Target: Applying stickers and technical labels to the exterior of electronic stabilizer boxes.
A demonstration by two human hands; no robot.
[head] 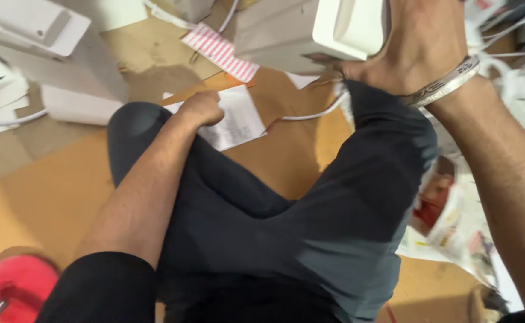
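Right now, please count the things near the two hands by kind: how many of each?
Printed paper slip under the left hand: 1
Pink striped card: 1
White box at the right hand: 1
White cable: 1
Bracelet: 1
Total: 5

Guy's in dark grey trousers (334,227), black short sleeves (104,290), bare forearms, and a silver bangle (448,84) on the right wrist.
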